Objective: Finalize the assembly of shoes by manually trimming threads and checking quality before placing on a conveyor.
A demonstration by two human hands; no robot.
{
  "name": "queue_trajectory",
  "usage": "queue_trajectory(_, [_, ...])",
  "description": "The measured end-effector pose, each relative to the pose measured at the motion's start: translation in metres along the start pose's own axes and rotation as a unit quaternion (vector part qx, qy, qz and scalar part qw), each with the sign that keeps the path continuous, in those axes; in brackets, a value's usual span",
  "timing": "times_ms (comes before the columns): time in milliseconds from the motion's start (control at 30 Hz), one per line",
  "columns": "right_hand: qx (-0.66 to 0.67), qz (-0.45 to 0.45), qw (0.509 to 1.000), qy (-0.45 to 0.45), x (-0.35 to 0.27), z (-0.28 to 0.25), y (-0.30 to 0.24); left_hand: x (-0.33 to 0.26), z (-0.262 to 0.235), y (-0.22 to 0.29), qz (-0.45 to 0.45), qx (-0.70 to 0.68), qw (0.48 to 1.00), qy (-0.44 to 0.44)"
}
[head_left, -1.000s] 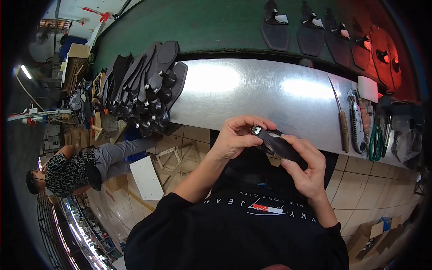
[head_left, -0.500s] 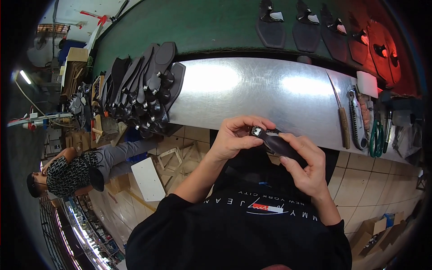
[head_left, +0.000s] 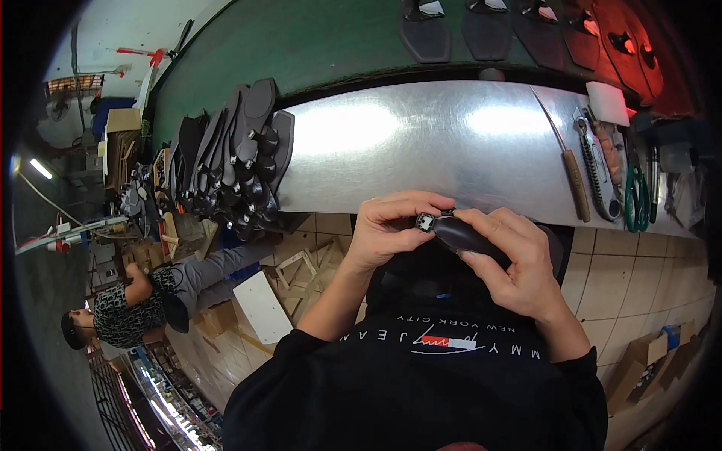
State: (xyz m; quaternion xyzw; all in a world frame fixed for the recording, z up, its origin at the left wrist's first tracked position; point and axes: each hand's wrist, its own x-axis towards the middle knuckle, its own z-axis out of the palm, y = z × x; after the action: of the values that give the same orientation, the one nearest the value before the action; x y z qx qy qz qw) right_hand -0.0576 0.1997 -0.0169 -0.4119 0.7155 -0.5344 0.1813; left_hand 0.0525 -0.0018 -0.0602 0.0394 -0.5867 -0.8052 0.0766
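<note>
Between my hands, just off the near edge of the metal bench [head_left: 361, 169], is a black heeled shoe sole [head_left: 468, 237]. Its narrow heel end, with a pale patch on the tip, points left. My left hand [head_left: 389, 229] pinches that heel end between thumb and fingers. The broader part is gripped by my right hand [head_left: 515, 259], thumb below and fingers on top, which hide much of its right end. A pile of similar black heeled soles [head_left: 252, 135] lies at the bench's left end.
To the right lie an awl [head_left: 574, 180], a utility knife [head_left: 598, 177], green-handled scissors [head_left: 637, 203] and a white block [head_left: 608, 104]. Beyond the bench, a green belt [head_left: 331, 41] carries several black soles [head_left: 487, 34], some under red light. A person [head_left: 128, 301] is at the left.
The sole has turned in my hands, so its smooth, rounded side now shows more. My right fingers have shifted toward the heel end. The whole view has moved slightly.
</note>
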Motion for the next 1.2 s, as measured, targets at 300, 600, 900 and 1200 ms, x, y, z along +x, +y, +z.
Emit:
queue_trajectory(300, [-0.051,-0.042,0.998,0.020,-0.004,-0.001,0.002,0.000,-0.002,-0.001,0.055,0.082,0.994,-0.049])
queue_trajectory(600, [-0.110,-0.061,0.992,0.031,-0.009,0.006,0.004,-0.005,-0.001,0.001,-0.013,0.051,0.997,-0.055])
queue_trajectory(900, [-0.131,-0.042,0.991,-0.005,-0.008,0.007,0.003,-0.003,0.003,0.012,-0.020,0.109,0.989,-0.097])
queue_trajectory(1200, [0.154,0.171,0.973,-0.018,-0.008,0.011,0.015,-0.007,0.010,-0.011,-0.052,0.207,0.977,-0.018])
